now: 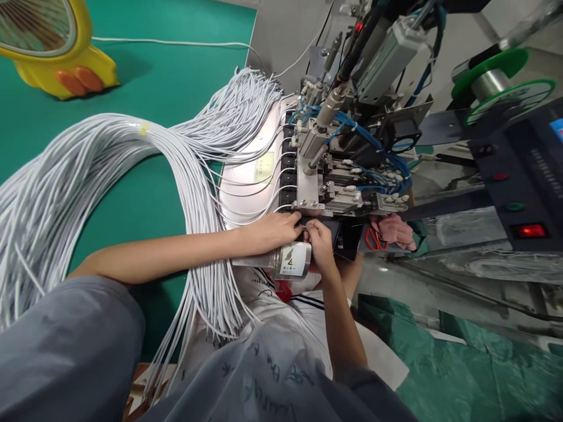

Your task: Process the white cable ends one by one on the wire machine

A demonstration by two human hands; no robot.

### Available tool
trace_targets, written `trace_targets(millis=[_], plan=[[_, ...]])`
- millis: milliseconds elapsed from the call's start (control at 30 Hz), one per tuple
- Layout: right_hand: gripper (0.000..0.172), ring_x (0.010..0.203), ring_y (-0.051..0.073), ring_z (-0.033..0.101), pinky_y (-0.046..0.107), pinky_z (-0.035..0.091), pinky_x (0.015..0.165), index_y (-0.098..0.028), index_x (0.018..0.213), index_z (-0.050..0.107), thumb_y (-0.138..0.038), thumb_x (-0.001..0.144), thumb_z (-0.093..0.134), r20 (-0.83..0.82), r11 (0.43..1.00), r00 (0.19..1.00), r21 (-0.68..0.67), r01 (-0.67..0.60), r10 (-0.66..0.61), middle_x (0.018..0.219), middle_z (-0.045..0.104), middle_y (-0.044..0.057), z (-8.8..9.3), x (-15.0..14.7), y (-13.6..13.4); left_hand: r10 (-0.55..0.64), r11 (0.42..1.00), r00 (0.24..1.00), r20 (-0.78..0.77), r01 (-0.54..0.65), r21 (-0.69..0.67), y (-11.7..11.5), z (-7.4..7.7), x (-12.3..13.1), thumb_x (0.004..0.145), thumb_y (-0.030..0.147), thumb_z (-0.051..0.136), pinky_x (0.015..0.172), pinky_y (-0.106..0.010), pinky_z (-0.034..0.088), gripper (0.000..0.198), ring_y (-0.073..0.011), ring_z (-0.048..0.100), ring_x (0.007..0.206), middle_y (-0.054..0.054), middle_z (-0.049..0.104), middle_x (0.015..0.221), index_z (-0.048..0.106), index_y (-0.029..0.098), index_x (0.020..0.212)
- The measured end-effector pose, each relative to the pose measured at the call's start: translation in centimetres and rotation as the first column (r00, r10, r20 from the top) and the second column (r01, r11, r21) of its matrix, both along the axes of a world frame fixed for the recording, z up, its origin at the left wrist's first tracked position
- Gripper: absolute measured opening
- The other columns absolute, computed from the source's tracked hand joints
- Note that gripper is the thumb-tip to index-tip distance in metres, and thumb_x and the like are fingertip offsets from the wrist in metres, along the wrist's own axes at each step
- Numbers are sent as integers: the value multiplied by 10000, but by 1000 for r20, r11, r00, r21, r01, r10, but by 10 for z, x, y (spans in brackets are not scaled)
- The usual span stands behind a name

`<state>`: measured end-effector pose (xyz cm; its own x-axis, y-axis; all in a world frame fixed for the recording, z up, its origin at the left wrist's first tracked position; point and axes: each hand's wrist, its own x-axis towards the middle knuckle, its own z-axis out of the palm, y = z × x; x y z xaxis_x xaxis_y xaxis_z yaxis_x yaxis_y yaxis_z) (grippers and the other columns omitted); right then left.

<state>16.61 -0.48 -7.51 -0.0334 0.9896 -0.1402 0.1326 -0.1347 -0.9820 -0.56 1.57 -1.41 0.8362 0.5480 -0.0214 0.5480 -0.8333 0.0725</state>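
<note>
My left hand (280, 230) lies across the front of the metal plate (241, 190), its fingers bent at the lower end of a row of black clamps (288, 177). Close beside it, my right hand (320, 239) has thumb and forefinger pinched together. Something small and dark is between the two hands' fingertips, too small to name. Below my left wrist is a clear container (292, 261) with a printed label. White cables (200, 234) run under my left forearm, and several single cable ends reach over the plate to the clamps.
A pneumatic machine (314, 170) with blue air hoses stands just beyond my hands. A yellow fan (70, 64) sits on the green mat (176, 20). Right of the machine are red-handled scissors (376, 239), a pink cloth (396, 231), a wire spool (492, 88) and a control box (523, 170).
</note>
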Motion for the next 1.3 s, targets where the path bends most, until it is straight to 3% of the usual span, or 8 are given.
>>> trace_targets(millis=[433,633,800,933,1033,1167,1233,1300], plan=[[184,453,86,341,238,254,455,-198,617,466,-305,763,503,-27,999,999,-20,39,-39,494,407,-57,-3,0,2,-2,1000,999,37,1,28,0,-1,0,895,93,417,602,-278,443,224,-187,606,772,-114,550,941,599,75,1024],[321,442,78,255,231,211,433,-216,658,420,-486,791,532,-82,999,996,-20,38,-39,509,286,-81,-10,-2,0,13,1000,999,45,-13,-2,0,2,0,873,78,443,611,-276,446,234,-185,615,780,-127,562,964,608,72,1038],[443,466,79,230,231,192,432,-221,612,364,-603,765,530,-53,996,995,35,83,-81,520,265,-75,-20,-7,0,66,997,998,-20,-67,-38,-5,12,-4,805,17,470,529,-267,410,195,-185,618,699,-122,597,843,652,75,847],[423,479,80,240,228,201,440,-214,612,378,-573,791,512,1,993,995,63,95,-95,533,283,-70,-25,-6,3,142,990,988,-64,-143,-10,-11,20,-10,780,-2,474,472,-257,366,208,-166,602,594,-104,610,737,650,89,712],[381,470,79,236,229,206,440,-216,595,352,-483,824,498,18,976,980,91,197,-199,532,254,-75,-14,0,-2,168,986,985,-43,-168,10,-12,22,-13,771,-5,481,462,-256,351,214,-158,600,562,-92,615,713,645,98,680],[316,491,93,337,240,275,475,-204,593,413,-350,870,453,112,864,892,327,383,-438,550,372,-48,21,-5,-39,248,968,968,-44,-246,51,-6,19,-15,784,-10,446,481,-271,360,241,-206,636,638,-121,646,764,664,93,775],[287,503,112,429,253,342,516,-197,621,515,-320,875,460,215,900,917,360,247,-337,534,463,-28,36,-19,-67,310,950,950,-46,-307,58,-2,17,-17,807,-6,406,506,-286,372,282,-238,646,690,-143,658,788,667,84,866],[236,520,129,506,262,403,562,-196,683,604,-303,862,494,293,974,956,221,-52,-15,559,568,-7,41,-42,-90,340,940,939,-47,-338,53,2,17,-18,817,-6,380,529,-293,375,310,-254,649,729,-151,661,795,661,80,917]])
